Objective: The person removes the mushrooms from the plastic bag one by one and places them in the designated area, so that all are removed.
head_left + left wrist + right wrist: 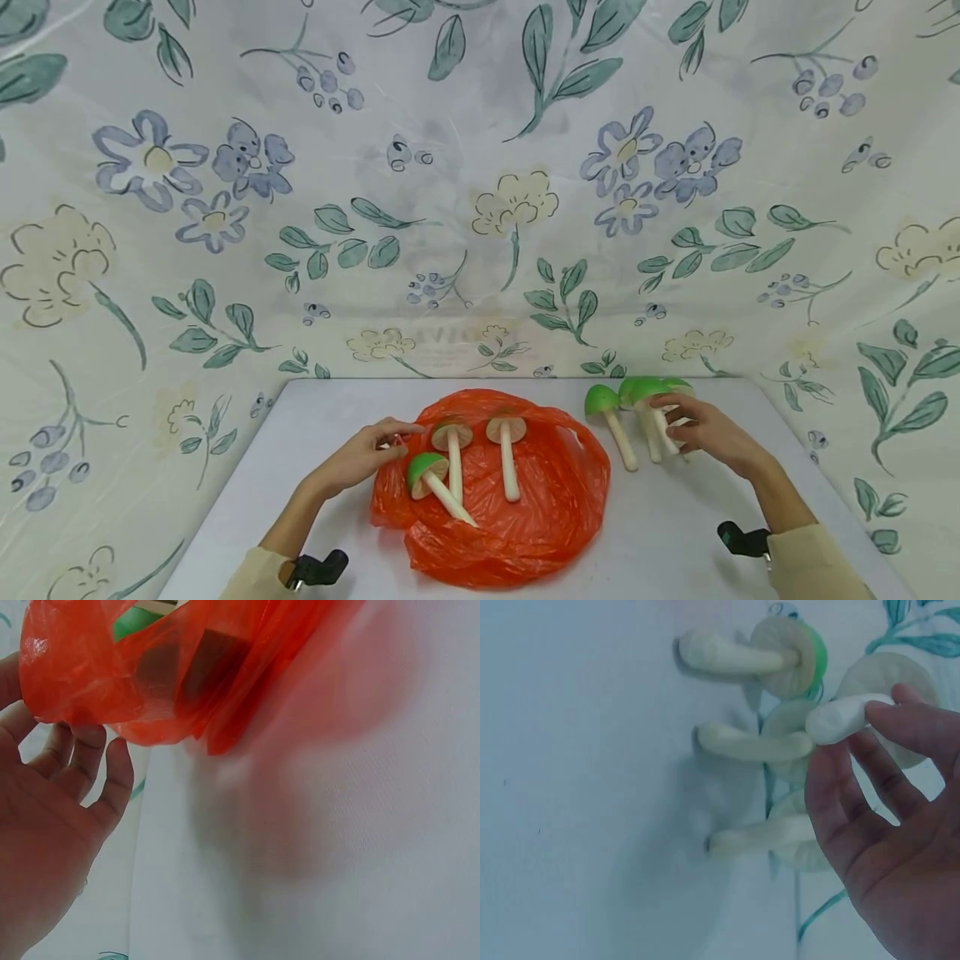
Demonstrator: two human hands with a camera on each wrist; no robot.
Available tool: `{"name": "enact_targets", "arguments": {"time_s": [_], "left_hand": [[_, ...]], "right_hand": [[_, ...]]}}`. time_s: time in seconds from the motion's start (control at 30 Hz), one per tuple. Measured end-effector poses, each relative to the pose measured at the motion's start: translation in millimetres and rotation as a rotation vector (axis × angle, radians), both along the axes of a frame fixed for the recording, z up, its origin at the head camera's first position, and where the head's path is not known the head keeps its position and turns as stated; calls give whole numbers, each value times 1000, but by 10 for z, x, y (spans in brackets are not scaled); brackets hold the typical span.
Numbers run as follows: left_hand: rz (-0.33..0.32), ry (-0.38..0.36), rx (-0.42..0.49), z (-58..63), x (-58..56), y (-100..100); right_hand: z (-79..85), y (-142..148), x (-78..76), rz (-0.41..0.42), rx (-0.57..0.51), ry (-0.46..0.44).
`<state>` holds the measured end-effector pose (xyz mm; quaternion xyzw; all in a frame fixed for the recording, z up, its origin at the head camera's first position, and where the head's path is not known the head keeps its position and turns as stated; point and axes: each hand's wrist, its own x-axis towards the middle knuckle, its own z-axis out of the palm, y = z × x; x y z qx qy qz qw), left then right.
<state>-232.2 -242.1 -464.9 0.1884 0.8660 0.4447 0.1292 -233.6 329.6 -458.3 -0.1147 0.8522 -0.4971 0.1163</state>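
A crumpled red plastic bag [540, 533] lies on the table, with three toy mushrooms on it, among them a green-capped mushroom [427, 468] tilted at the left. My left hand [367, 454] grips the bag's left edge; in the left wrist view its curled fingers meet the bunched red plastic [82, 682]. At the right, my right hand [708, 433] pinches a mushroom by its white stem [844, 718] between thumb and fingers. The held mushroom's pale cap underside [889, 675] faces the right wrist camera. Three other mushrooms lie beside it, including one with a green-edged cap [784, 656].
The white table [330, 408] ends at the back against a floral-patterned sheet [450, 208], which also rises on both sides. A loose mushroom [617, 429] lies between the bag and my right hand.
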Motion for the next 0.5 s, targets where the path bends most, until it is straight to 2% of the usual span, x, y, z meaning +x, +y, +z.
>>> {"name": "enact_targets", "arguments": {"time_s": [0.17,0.4,0.5], "left_hand": [[-2,0,2,-26,7,0],[-4,13,6,-29,22,1],[-7,12,10,-23,23,0]], "right_hand": [[-39,134,22,-64,9,17],[-92,306,36,-112,-15,75],[-135,358,41,-166,2,90]]}}
